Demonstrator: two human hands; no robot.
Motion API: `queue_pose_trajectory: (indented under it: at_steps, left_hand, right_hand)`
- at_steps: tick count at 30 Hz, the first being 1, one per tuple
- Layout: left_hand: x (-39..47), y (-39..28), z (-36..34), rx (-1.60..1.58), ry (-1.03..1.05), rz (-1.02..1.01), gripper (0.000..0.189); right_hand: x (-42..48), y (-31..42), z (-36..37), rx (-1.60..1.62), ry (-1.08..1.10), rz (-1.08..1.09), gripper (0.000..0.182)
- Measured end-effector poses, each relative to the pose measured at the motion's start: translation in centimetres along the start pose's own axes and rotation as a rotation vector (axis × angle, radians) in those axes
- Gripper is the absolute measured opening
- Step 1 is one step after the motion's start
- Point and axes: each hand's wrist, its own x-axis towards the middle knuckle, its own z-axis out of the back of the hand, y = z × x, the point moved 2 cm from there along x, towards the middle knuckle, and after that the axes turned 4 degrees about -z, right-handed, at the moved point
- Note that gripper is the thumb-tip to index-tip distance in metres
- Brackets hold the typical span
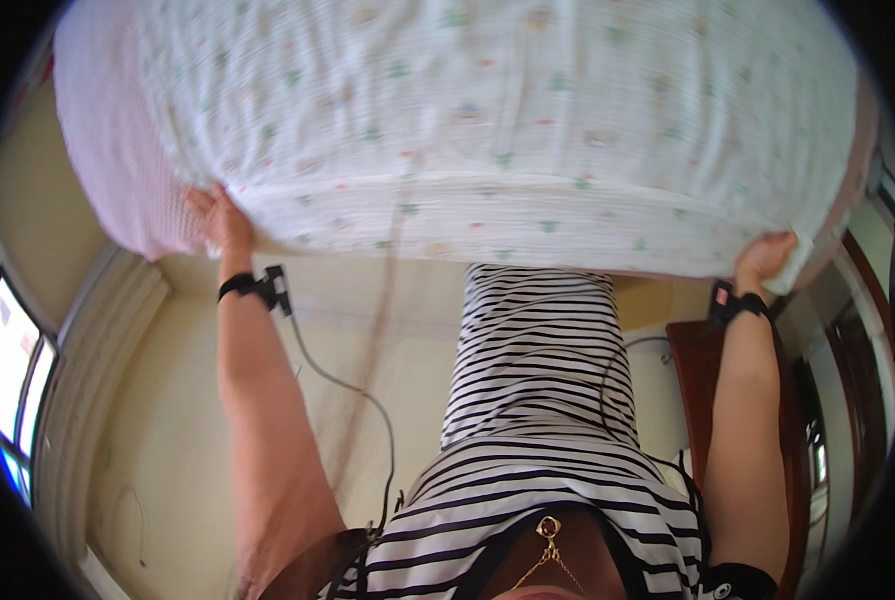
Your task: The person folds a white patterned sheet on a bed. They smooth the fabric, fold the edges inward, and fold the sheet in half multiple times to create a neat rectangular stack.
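Note:
A white cotton cloth [492, 142] with small green, red and yellow prints spreads over a pink textured cover [110, 150], which shows at the left and along the right rim. At the cloth's lower left corner, my left hand [226, 219] rests where the white cloth meets the pink one; whether its fingers grip the fabric is unclear. My right hand [767, 257] is closed on the lower right corner of the white cloth. The near edge of the cloth runs between both hands, above the striped dress. What lies beneath the covers is hidden.
Each wrist has a black strap with a small device, and cables [387, 420] run from them towards my body. A reddish-brown wooden piece of furniture [691, 390] stands at the right. Window panes [9, 352] and a pale curtain [95, 360] are at the left.

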Motion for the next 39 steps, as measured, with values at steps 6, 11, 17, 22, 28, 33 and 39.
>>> queue_pose_trajectory:
  at_steps: [6, 11, 17, 22, 28, 33, 39]
  left_hand:
    - [-9.2, -18.2, 10.8, -0.384, -0.243, -0.324, 0.07]
    - [-20.9, -37.0, 16.2, -0.492, 0.2, -0.852, 0.069]
    - [-21.8, -42.7, 14.6, -0.387, 0.008, -0.951, 0.064]
    - [-21.7, -42.5, 13.0, -0.346, -0.005, -0.965, 0.065]
    - [-21.5, -42.9, 12.8, -0.304, -0.013, -0.98, 0.067]
    - [-21.6, -42.8, 12.7, -0.279, 0.014, -0.962, 0.069]
    - [-21.9, -42.8, 12.9, -0.238, 0.031, -0.943, 0.071]
  right_hand:
    - [-0.4, 0.9, -0.9, 0.14, 0.012, -0.022, 0.019]
    - [0.4, 0.8, 2.2, 0.323, 0.116, 0.154, 0.016]
    - [4.4, -2.1, 1.1, 0.386, 0.008, 0.514, 0.016]
    - [4.6, -3.0, -2.0, 0.451, -0.051, 0.638, 0.017]
    - [4.6, -3.1, -2.0, 0.48, 0.026, 0.585, 0.017]
    - [4.5, -2.9, -2.0, 0.475, 0.009, 0.584, 0.017]
    - [4.3, -3.0, -1.7, 0.411, 0.018, 0.57, 0.019]
